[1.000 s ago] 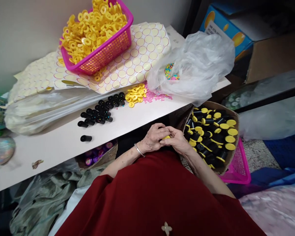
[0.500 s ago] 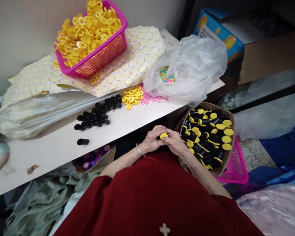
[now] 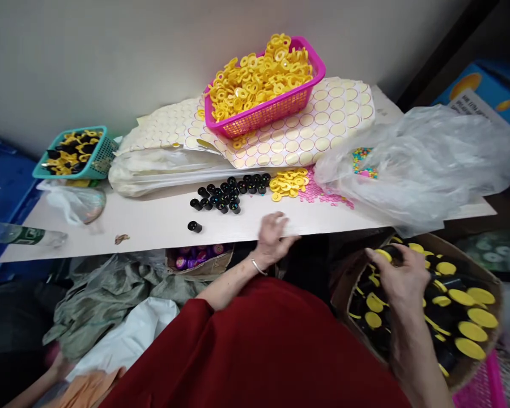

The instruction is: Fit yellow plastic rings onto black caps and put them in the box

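Note:
My left hand, a bracelet at its wrist, hovers by the table's front edge with its fingers apart and nothing in it. It is slightly blurred. Over the cardboard box on the right, my right hand grips a black tube with a yellow cap between thumb and fingers. Similar capped tubes fill that box. Black open tubes stand grouped on the table, with a single one apart. Beside them lie loose yellow caps and tiny pink beads.
A pink basket heaped with yellow rings sits on sticker sheets. Clear plastic bags cover the table's right end. Left are a teal basket and a bottle. Another person's arm shows at lower left.
My hands have parted. The right has carried the yellow-capped tube over to the box; the left has let go and moved toward the table edge. The view has swung left.

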The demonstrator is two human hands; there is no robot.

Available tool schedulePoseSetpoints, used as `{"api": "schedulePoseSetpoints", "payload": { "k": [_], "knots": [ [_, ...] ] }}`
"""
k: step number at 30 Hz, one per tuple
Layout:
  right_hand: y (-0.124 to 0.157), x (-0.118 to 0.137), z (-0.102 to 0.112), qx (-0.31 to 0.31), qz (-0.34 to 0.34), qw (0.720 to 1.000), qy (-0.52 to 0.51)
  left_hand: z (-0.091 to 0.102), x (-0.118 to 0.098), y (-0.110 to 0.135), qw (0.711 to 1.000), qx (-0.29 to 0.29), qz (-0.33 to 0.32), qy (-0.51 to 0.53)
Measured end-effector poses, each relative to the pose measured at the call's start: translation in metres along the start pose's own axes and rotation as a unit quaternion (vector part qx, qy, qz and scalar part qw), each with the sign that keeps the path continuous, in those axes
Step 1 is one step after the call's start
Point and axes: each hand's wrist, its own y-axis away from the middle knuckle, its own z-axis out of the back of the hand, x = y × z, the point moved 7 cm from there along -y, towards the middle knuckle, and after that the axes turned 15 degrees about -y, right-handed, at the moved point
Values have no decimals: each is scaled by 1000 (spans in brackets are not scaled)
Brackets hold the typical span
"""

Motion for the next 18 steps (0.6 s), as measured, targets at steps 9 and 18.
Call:
{"api": "schedulePoseSetpoints", "payload": {
  "k": [9, 18],
  "knots": [
    [-31, -35, 80, -66, -97, 895, 431, 52, 123, 2, 914, -14, 257, -315],
    [-33, 33, 33, -89, 164, 936, 298, 48, 119, -6, 936, -28, 234, -260]
  ]
}}
